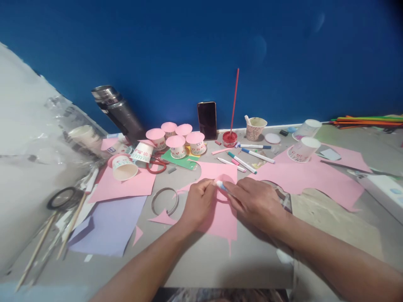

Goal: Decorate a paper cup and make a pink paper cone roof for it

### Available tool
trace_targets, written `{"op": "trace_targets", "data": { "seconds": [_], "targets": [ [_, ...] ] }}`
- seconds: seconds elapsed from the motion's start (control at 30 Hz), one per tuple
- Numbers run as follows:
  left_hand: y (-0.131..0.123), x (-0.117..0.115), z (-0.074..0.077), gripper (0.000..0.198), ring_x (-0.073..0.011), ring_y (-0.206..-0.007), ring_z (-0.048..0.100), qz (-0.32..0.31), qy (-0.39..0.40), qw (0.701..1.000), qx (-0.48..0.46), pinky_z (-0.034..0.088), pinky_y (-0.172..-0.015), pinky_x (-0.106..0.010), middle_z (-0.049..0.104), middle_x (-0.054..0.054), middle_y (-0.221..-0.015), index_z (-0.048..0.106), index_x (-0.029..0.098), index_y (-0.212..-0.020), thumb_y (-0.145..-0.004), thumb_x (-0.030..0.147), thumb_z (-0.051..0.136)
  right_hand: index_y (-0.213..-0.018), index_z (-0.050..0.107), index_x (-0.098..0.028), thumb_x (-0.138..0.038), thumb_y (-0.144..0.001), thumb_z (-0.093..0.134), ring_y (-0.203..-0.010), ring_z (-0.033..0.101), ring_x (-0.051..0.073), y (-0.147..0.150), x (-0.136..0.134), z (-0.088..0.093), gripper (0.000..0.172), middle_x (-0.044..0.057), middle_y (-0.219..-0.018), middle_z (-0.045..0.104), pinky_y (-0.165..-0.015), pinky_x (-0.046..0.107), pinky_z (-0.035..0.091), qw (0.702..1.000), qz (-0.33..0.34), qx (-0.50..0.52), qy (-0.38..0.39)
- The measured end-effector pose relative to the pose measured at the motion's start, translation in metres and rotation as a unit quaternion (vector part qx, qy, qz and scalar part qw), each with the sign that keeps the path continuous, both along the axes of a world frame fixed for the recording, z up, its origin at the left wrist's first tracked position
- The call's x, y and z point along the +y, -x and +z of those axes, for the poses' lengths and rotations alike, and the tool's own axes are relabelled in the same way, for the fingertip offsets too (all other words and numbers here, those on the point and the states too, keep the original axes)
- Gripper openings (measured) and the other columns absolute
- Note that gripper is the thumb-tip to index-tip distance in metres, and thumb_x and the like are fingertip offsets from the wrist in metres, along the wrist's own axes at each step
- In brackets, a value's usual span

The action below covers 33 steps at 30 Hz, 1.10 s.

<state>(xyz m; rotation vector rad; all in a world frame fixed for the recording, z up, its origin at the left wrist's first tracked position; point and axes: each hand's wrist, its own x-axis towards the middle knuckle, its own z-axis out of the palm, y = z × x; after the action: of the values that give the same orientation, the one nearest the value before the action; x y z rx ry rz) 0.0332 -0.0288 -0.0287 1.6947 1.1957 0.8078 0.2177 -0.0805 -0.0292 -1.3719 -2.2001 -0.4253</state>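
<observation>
My left hand (199, 201) and my right hand (253, 201) meet over a pink paper sheet (220, 218) in the middle of the table. A small white and blue tube (221, 185), like a glue stick or marker, sits between their fingertips. The right hand pinches its blue end, and the left hand's fingers are curled round the white end and press on a folded pink paper piece (224, 179). Both hands rest on the pink sheet.
Decorated paper cups with pink tops (176, 140) stand behind, with a phone (207, 120), a red paint pot with stick (229, 138), markers (248, 156), red scissors (156, 165), a flask (118, 111), more pink sheets (315, 176), lilac paper (110, 224) and a tape roll (64, 198).
</observation>
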Motion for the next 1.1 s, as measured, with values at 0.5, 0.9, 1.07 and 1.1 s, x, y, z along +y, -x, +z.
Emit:
{"op": "trace_targets", "data": {
  "seconds": [0.5, 0.9, 1.07, 1.1],
  "targets": [
    [-0.002, -0.005, 0.004, 0.022, -0.0157, -0.069, 0.051, 0.023, 0.022, 0.998, -0.058, 0.04, -0.068, -0.028, 0.058, 0.002, -0.071, 0.068, 0.019, -0.082, -0.093, 0.035, 0.056, -0.107, 0.078, -0.02, -0.03, -0.103, 0.056, -0.057, 0.053, 0.017, -0.002, 0.003, 0.002, 0.025, 0.001, -0.065, 0.066, -0.059, 0.033, 0.023, 0.999, -0.032, 0.032, 0.002],
    [-0.002, -0.004, 0.007, 0.04, -0.0131, -0.065, 0.029, -0.002, 0.072, 0.994, -0.079, 0.029, -0.062, -0.028, 0.035, 0.004, -0.064, 0.043, 0.02, -0.062, -0.095, 0.041, 0.053, -0.109, 0.077, -0.018, -0.027, -0.104, 0.053, -0.06, 0.054, 0.017, 0.001, 0.0, 0.002, 0.026, 0.002, -0.065, 0.066, -0.062, 0.035, 0.027, 1.0, 0.008, 0.025, 0.003],
    [-0.004, -0.008, 0.006, 0.039, -0.0127, -0.064, 0.027, -0.008, 0.047, 0.997, -0.067, 0.029, -0.06, -0.027, 0.033, 0.004, -0.063, 0.041, 0.021, -0.063, -0.097, 0.037, 0.051, -0.108, 0.079, -0.019, -0.032, -0.103, 0.055, -0.057, 0.056, 0.017, 0.005, -0.002, 0.004, 0.027, 0.002, -0.063, 0.068, -0.061, 0.035, 0.026, 0.999, -0.037, 0.027, -0.002],
    [-0.005, -0.009, 0.006, 0.039, -0.0128, -0.063, 0.028, -0.009, 0.038, 0.997, -0.062, 0.029, -0.06, -0.027, 0.033, 0.004, -0.064, 0.041, 0.021, -0.064, -0.098, 0.038, 0.05, -0.109, 0.079, -0.02, -0.033, -0.103, 0.056, -0.057, 0.057, 0.017, 0.005, -0.002, 0.004, 0.027, 0.002, -0.064, 0.069, -0.06, 0.034, 0.027, 0.999, -0.047, 0.028, 0.002]
  ]
}}
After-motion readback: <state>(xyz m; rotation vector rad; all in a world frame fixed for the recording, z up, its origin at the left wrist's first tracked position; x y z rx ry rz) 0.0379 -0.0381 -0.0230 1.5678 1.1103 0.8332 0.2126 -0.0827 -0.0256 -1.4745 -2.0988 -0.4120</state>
